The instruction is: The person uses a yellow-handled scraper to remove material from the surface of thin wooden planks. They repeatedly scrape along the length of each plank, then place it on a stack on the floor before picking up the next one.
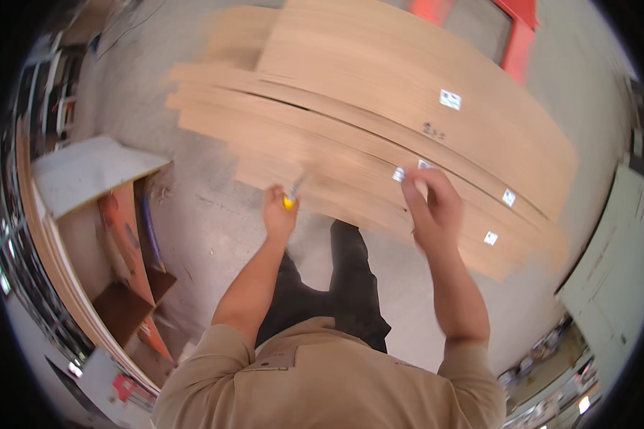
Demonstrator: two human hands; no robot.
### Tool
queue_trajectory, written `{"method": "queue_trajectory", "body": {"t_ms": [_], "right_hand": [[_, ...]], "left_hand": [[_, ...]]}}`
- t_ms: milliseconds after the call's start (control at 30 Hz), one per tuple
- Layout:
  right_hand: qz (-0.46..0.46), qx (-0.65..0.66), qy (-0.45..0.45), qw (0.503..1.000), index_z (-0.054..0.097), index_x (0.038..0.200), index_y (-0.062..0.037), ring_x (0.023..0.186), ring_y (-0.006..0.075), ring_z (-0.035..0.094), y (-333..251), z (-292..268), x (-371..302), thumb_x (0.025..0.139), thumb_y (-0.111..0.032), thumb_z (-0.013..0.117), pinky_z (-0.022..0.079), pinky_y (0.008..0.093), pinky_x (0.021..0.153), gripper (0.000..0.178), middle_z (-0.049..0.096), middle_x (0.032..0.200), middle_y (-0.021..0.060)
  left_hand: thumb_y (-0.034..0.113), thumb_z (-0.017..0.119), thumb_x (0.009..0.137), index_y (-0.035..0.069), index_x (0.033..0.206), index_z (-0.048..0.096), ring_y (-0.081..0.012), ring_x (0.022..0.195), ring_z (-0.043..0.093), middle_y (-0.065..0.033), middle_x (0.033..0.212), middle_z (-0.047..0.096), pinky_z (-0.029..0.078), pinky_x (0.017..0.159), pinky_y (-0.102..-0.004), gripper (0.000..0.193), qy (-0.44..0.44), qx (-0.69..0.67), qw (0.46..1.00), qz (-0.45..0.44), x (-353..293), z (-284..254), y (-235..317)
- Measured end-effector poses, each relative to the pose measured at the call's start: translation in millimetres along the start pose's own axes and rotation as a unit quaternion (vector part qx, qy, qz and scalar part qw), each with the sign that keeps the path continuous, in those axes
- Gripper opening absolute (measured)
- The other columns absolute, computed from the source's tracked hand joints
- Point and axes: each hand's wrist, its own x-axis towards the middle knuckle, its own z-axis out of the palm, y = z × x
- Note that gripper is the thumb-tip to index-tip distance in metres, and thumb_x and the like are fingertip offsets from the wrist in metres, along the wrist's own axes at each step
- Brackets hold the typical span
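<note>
My left hand (280, 213) is closed round a small yellow-handled tool (290, 202). A thin grey shaft or blade, smeared by motion, points from it toward the boards; its exact kind does not show. Over the nearer wooden boards (279, 161) my right hand (436, 207) is raised with thumb and fingers pinched together. Whether anything sits in that pinch is hidden. Close to its fingertips are two small white printed labels (398, 174). Behind the nearer boards lies a larger wood-grain panel (379, 64), bearing another white label (450, 99) and dark handwritten marks (433, 131).
A red metal frame (520, 46) stands beyond the panels. On the left is an open wooden cabinet (132, 243) with a pale top (100, 171). A pale green panel (608, 243) rises on the right. Grey concrete floor (207, 222) surrounds my legs.
</note>
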Motion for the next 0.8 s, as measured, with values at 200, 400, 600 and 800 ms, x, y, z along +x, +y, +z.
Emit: {"method": "queue_trajectory", "body": {"t_ms": [200, 400, 600, 800], "right_hand": [[-0.293, 0.325, -0.117, 0.891, 0.062, 0.094, 0.0012, 0.079, 0.0318, 0.065, -266, 48, -63, 0.097, -0.005, 0.055, 0.053, 0.0421, 0.075, 0.010, 0.066, 0.086, 0.0144], [-0.359, 0.366, -0.261, 0.818, 0.062, 0.097, 0.0011, 0.084, 0.0314, 0.064, -351, 146, -135, 0.096, -0.006, 0.057, 0.052, 0.0413, 0.079, 0.008, 0.065, 0.092, 0.0147], [-0.389, 0.378, -0.401, 0.738, 0.062, 0.100, 0.0009, 0.090, 0.0310, 0.064, -407, 273, -230, 0.096, -0.006, 0.059, 0.052, 0.0405, 0.083, 0.009, 0.065, 0.098, 0.0150], [-0.392, 0.405, -0.515, 0.646, 0.063, 0.103, 0.0008, 0.095, 0.0305, 0.063, -452, 398, -321, 0.095, -0.007, 0.062, 0.051, 0.0397, 0.086, 0.012, 0.065, 0.104, 0.0152]], "left_hand": [[0.025, 0.082, 0.081, 0.001, 0.097, 0.069, -0.0342, 0.090, 0.068, -0.0085, 0.122, 0.060, 0.055, 0.080, -0.0444, 0.032, -0.089, 0.031, 0.984, -0.149, -101, -92, -59], [0.025, 0.078, 0.083, 0.001, 0.097, 0.067, -0.0343, 0.091, 0.067, -0.0077, 0.122, 0.060, 0.055, 0.080, -0.0447, 0.030, 0.059, -0.075, 0.981, -0.169, -165, -181, -123], [0.030, 0.077, 0.084, 0.003, 0.094, 0.067, -0.0348, 0.091, 0.067, -0.0071, 0.124, 0.059, 0.055, 0.081, -0.0448, 0.031, 0.140, -0.124, 0.948, -0.256, -260, -246, -214], [0.029, 0.080, 0.084, 0.003, 0.084, 0.064, -0.0349, 0.085, 0.068, -0.0089, 0.120, 0.061, 0.055, 0.075, -0.0456, 0.030, 0.257, -0.062, 0.890, -0.372, -416, -316, -342]]}}
